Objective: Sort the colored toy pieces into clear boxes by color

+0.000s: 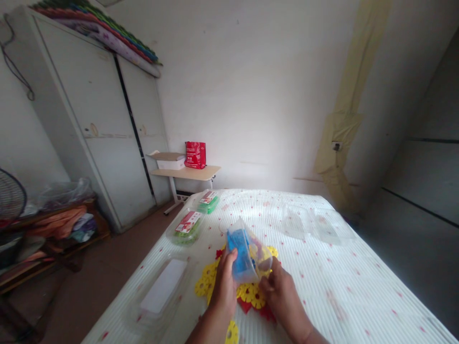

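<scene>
Between the left hand (225,286) and the right hand (285,294), the container (247,276) is thin, see-through plastic, smooth and lightly shiny. Under the hands, the yellow flower-shaped pieces (205,285) look like smooth, matt plastic. The tablecloth (340,306) around them has a ribbed surface with a soft sheen. Ahead of the left hand, the green-filled box (185,234) is glossy clear plastic with a paper-like label (188,221). Beyond the right hand lie clear plastic trays (330,227), smooth and faintly reflective. Far ahead, the red bag (195,155) looks glossy.
</scene>
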A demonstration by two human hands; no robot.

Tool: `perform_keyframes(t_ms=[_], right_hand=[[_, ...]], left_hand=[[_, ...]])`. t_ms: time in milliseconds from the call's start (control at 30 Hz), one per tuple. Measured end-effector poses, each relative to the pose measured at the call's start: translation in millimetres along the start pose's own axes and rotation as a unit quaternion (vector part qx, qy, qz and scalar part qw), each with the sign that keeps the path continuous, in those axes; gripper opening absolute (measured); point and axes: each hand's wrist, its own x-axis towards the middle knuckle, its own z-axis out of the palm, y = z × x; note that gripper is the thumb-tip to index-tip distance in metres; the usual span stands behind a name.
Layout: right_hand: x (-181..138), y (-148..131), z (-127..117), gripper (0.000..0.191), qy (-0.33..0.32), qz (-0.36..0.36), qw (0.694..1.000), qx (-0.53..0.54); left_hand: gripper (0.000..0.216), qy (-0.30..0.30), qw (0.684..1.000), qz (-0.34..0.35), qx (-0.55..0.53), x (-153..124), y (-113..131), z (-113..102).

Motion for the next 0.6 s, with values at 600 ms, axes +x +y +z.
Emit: perform_keyframes(t_ms=[600], right_hand=[[10,19,-23,0.019,0.022,-0.137,0.966,-0.218]], left_hand=[[0.040,0.001,0.986,0.121,0.116,-4,10,-2]])
